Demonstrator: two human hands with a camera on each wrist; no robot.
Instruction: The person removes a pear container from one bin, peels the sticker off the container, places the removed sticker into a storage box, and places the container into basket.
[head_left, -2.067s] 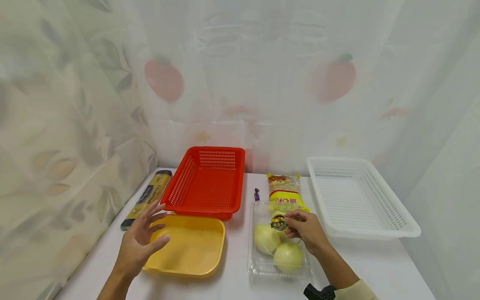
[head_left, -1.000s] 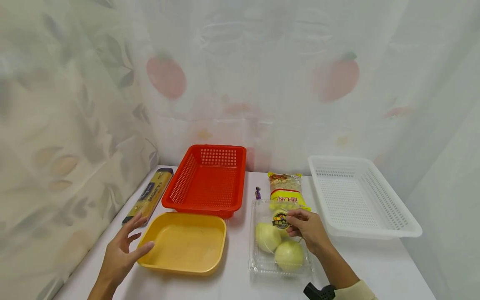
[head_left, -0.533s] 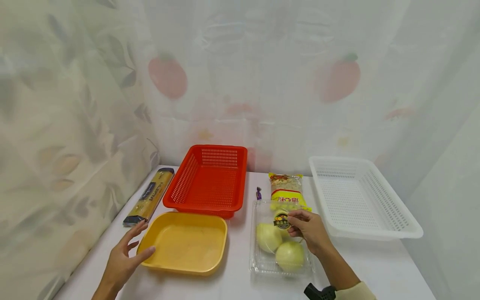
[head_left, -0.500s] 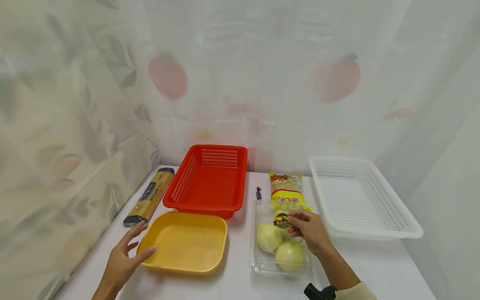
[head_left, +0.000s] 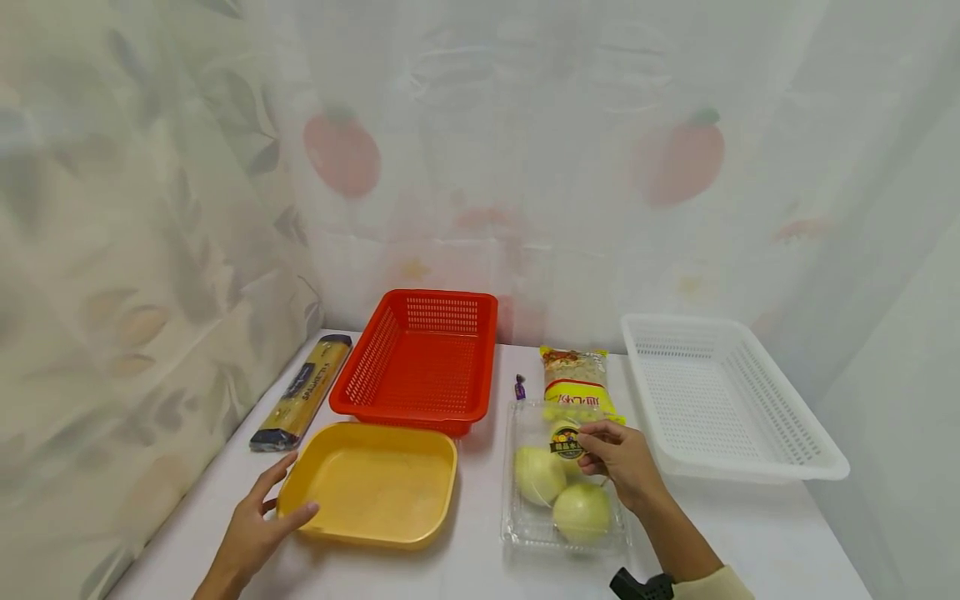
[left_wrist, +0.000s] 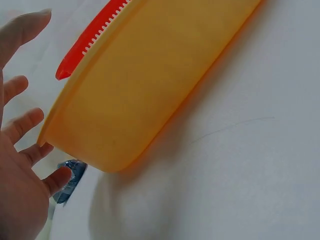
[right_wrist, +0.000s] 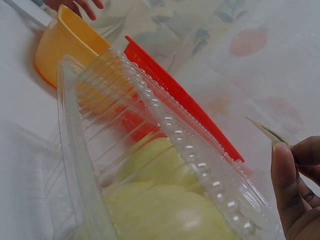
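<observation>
My right hand point(head_left: 621, 460) pinches a round label point(head_left: 567, 442) with a black band between thumb and fingertips. In the right wrist view the label point(right_wrist: 267, 131) shows edge-on, held above the clear plastic clamshell box point(right_wrist: 82, 150). Through the box point(head_left: 517, 525) I see several pale green round fruits point(head_left: 582, 512). My left hand point(head_left: 251, 533) is at the left end of the yellow basin point(head_left: 367, 483), its thumb over the rim. From the left wrist, the fingers point(left_wrist: 27, 122) of that hand look spread and loosely bent, right at the basin's rim point(left_wrist: 60, 107).
A red perforated basket point(head_left: 420, 367) stands behind the basin, with a spaghetti packet point(head_left: 303, 392) to its left. Behind the box lie a yellow-printed food bag point(head_left: 576, 379) and a small purple wrapped candy point(head_left: 520, 386). On the right is a white perforated basket point(head_left: 720, 400).
My left hand has come down from above the basin, passed near the spaghetti packet, and now sits lower at the basin's left end. The right hand stays in place, pinching the label.
</observation>
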